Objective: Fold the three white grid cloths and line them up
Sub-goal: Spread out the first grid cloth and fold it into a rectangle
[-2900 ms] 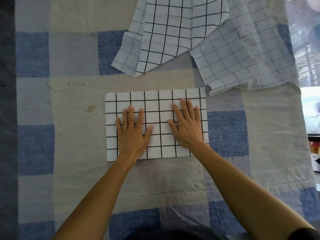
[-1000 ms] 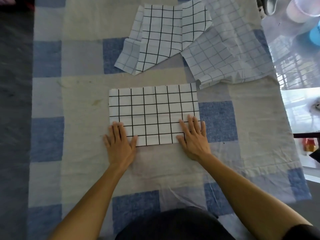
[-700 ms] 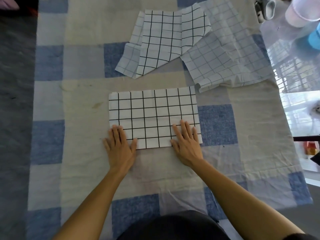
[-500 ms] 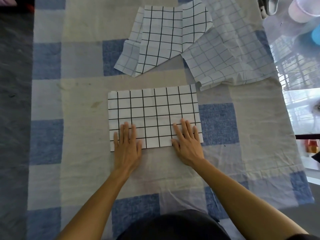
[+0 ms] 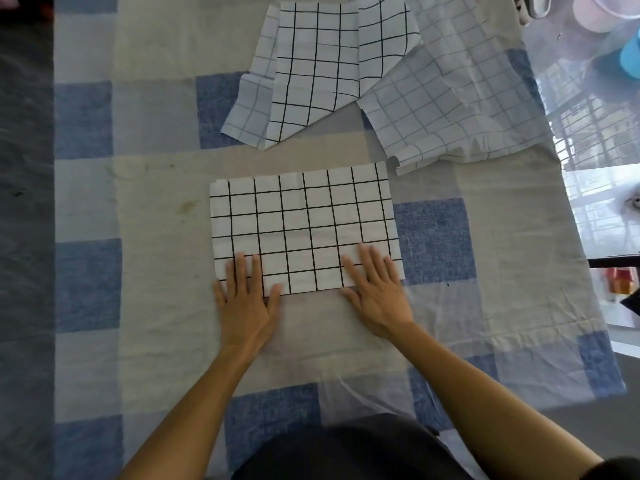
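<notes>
A folded white cloth (image 5: 304,223) with a black grid lies flat as a rectangle in the middle of the table. My left hand (image 5: 246,299) rests flat on its near left corner, fingers spread. My right hand (image 5: 377,289) presses flat on its near right corner. Farther back lies a second grid cloth (image 5: 318,67), loosely folded with a corner turned over. To its right a third cloth (image 5: 450,98) lies spread and wrinkled, its grid showing faintly.
A beige and blue checked tablecloth (image 5: 156,237) covers the table. At the far right the glass tabletop (image 5: 588,98) is bare, with a pink cup (image 5: 595,12) and a blue object (image 5: 630,57) on it. The table's right edge runs near the third cloth.
Both hands slid from the middle of the folded cloth back to its near edge. My left hand then shifted slightly right onto the near left corner. The cloth stays flat.
</notes>
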{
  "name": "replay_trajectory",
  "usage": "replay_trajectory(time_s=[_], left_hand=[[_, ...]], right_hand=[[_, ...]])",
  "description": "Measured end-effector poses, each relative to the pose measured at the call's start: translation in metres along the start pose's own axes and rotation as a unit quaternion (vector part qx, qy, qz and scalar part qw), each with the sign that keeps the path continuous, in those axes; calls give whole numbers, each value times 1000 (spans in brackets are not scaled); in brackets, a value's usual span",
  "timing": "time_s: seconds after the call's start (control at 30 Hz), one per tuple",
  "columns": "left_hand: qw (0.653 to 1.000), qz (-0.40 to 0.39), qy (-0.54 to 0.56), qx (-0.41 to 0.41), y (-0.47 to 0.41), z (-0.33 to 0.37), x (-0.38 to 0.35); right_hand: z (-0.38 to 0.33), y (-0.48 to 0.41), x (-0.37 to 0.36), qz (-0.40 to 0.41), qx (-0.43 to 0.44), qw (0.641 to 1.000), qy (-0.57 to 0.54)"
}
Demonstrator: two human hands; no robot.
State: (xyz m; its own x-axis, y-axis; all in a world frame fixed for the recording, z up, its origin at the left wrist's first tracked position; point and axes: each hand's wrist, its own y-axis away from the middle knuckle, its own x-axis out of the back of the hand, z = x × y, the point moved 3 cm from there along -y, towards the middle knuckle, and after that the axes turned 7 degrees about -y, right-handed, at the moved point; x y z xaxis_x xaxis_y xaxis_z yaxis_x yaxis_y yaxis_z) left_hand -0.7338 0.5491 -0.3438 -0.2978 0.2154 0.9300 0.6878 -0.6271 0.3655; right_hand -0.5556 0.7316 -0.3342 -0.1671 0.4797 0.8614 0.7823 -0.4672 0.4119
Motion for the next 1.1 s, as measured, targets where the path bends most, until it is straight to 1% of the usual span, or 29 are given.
replay_trajectory(time_s=[0.07, 0.13, 0.23, 0.3, 0.37, 0.43, 0.5, 0.53, 0.6, 0.67, 0.77, 0.87, 0.93, 1.03, 1.1], left_hand=[[1000, -3, 5, 12, 1, -13, 2], [1000, -5, -1, 17, 1, -17, 4], [1000, 3, -3, 18, 2, -15, 6], [999, 30, -4, -11, 4, -8, 10], [996, 45, -10, -74, 8, 9, 11], [992, 37, -4, -122, 15, 28, 5], [992, 17, -11, -122, 24, 33, -7], [994, 11, -14, -106, 27, 28, -11], [998, 10, -7, -63, 32, 8, -15], [999, 5, 9, -35, 34, -13, -13], [999, 4, 5, -35, 36, -28, -9], [999, 11, -13, -32, 36, -26, -6], [998, 30, -11, -60, 37, -14, 2], [983, 80, -1, -166, 34, 17, 12], [970, 114, 17, -212, 30, 39, 19]], right_hand=[[28, 12, 6, -7, -38, 999, 2], [44, 19, 10, -23, -57, 998, 11], [42, 22, 14, -27, -70, 997, 15], [28, 24, 15, -7, -71, 997, 11], [1, 23, 13, -2, -19, 1000, 0], [-36, 18, 6, -30, 56, 998, -26], [-67, 14, -4, -57, 107, 992, -43], [-76, 14, -9, -63, 112, 991, -46], [-72, 17, -17, -60, 96, 993, -36], [-52, 25, -21, -34, 62, 997, -23], [-19, 38, -17, -2, 1, 1000, -15], [-11, 43, -13, -6, -16, 1000, -14], [-14, 43, -11, 2, -18, 1000, -24], [-25, 45, -12, 37, -16, 999, -34], [-35, 47, -14, 65, -8, 997, -35]])
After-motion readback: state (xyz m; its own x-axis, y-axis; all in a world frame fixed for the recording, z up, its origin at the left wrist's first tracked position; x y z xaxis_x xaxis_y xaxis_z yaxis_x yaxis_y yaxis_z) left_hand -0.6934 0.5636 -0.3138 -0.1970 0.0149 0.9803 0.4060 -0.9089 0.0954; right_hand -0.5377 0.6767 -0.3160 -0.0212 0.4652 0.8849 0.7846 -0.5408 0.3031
